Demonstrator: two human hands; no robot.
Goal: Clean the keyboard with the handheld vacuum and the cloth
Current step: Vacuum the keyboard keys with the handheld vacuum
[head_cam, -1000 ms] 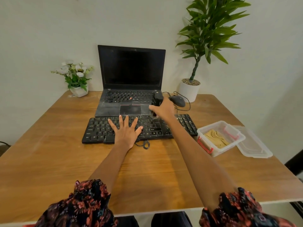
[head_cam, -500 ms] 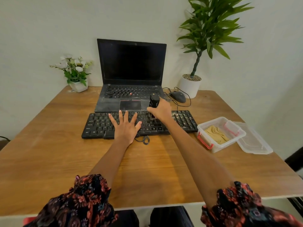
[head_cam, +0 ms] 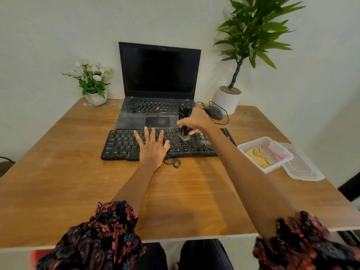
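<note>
A black external keyboard (head_cam: 120, 145) lies across the wooden table (head_cam: 78, 188), in front of an open laptop. My left hand (head_cam: 153, 146) rests flat on its middle keys with fingers spread. My right hand (head_cam: 195, 121) grips a small black handheld vacuum (head_cam: 184, 115) held upright, its brush tip touching the keys to the right of the left hand. A tan cloth (head_cam: 259, 157) lies folded inside an open clear plastic box at the right.
The dusty laptop (head_cam: 157, 82) stands behind the keyboard. A black mouse (head_cam: 214, 112) and its cable sit at the back right beside a potted plant (head_cam: 228, 100). A small flower pot (head_cam: 93, 94) is at back left. The box (head_cam: 251, 148) has its lid (head_cam: 303, 168) beside it.
The view has shifted, so the scene sits a little differently in frame. The right hand with the vacuum has edged slightly along the keys; the left hand stays flat on the keyboard.
</note>
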